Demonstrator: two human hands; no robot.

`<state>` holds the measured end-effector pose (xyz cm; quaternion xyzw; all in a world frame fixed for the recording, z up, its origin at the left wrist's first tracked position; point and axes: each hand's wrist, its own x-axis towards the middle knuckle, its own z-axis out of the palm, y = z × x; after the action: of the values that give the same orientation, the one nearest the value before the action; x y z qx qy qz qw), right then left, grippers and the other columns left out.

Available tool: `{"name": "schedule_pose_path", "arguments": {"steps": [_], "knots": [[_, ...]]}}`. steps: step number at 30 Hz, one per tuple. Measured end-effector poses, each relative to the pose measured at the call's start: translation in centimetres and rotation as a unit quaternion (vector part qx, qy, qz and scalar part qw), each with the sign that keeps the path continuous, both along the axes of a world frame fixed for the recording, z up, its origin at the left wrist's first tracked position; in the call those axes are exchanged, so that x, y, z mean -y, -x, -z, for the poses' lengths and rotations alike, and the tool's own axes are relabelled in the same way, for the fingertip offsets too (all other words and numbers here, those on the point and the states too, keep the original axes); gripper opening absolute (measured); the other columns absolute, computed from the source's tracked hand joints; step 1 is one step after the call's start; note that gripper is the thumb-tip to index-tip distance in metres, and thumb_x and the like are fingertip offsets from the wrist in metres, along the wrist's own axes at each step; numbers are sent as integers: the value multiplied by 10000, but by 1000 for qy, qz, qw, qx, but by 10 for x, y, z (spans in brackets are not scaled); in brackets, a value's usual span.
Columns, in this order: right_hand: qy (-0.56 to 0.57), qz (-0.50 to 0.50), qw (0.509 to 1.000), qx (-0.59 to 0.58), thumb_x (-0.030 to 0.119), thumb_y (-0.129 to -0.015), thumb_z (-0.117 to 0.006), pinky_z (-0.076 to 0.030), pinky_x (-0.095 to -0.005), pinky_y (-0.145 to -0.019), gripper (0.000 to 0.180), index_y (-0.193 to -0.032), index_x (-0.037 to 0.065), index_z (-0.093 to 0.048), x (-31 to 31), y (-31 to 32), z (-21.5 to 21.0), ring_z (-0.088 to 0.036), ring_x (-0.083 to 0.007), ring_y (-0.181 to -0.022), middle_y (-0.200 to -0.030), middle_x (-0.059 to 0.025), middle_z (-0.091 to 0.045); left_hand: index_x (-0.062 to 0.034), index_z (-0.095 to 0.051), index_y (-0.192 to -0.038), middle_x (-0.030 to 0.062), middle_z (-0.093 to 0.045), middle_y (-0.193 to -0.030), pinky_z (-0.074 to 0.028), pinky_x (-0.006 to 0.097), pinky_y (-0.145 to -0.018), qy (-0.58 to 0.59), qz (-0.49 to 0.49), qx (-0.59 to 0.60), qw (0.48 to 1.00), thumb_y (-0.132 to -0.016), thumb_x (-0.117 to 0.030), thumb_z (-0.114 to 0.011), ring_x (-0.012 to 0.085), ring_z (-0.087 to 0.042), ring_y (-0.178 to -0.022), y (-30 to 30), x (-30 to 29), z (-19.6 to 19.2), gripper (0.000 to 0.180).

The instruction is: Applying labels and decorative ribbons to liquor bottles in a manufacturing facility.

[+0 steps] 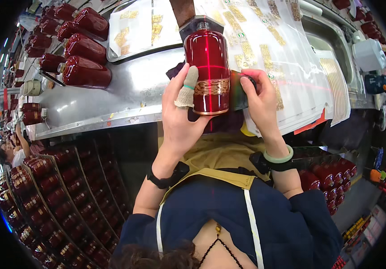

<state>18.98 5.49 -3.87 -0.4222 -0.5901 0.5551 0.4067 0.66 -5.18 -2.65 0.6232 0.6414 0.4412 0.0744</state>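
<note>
A deep red glass bottle (pixel 207 54) lies in front of me, its neck in a dark angled holder (pixel 192 28) and its base toward me. A gold patterned band (pixel 211 87) circles its lower part, and red laser lines cross on the glass. My left hand (pixel 179 121) grips the bottle's left side and base; a knitted finger cover (pixel 186 87) sits on one finger. Beside the bottle's right side, my right hand (pixel 263 101) pinches a dark, flat, scraper-like piece (pixel 237 95) with a greenish sheen. That piece's edge is against or very near the glass.
White sheets with gold decals (pixel 287 80) cover the bench to the right, before a metal sink (pixel 325 38). Several red bottles (pixel 87 71) lie at the left. Racks of red bottles (pixel 49 184) stand below left, with more bottles (pixel 329 177) below right. Another person (pixel 20 150) is at far left.
</note>
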Motion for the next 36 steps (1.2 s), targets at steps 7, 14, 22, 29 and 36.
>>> {"name": "schedule_pose_path", "arguments": {"steps": [7,14,22,29,36], "knots": [[6,-14,999,-39,74,-1045,-614,-476,-225,-842,187,-1206,-20,-619,3,-4,-15,-583,-67,-939,-1063,-31,-663,83,-280,-1588,203,-513,-1502,-433,369,-1126,55,23,478,876,-1007,-239,-708,239,-523,-1367,-13,-12,-15,791],[16,-24,999,-20,43,-1018,-641,-500,-254,-896,180,-1176,-42,-638,12,0,-12,-625,-102,-983,-1089,-68,-681,25,-258,-1614,161,-539,-1468,-480,349,-1095,56,13,514,856,-1087,-152,-561,195,-567,-1296,-14,-19,-9,633],[4,-25,999,-39,41,-1004,-656,-505,-252,-885,184,-1172,-34,-641,12,2,-12,-638,-105,-985,-1074,-62,-683,29,-243,-1615,150,-537,-1470,-487,352,-1091,63,20,537,841,-1090,-126,-541,194,-566,-1301,-12,-16,-10,623],[-16,-28,999,-3,63,-975,-702,-505,-237,-766,169,-1121,-17,-674,14,6,-29,-642,-89,-858,-979,-56,-701,54,-139,-1633,243,-520,-1511,-384,374,-1178,98,91,174,976,-847,-196,-863,271,-582,-1328,15,-2,4,1098],[-80,-44,994,56,40,-900,-743,-481,-265,-677,155,-1038,-12,-696,12,19,-40,-615,-108,-736,-887,-62,-697,43,-592,-1358,242,-644,-1352,-316,509,-1230,60,0,88,994,-688,-63,-881,407,-605,-1267,-4,-2,-7,738]]}}
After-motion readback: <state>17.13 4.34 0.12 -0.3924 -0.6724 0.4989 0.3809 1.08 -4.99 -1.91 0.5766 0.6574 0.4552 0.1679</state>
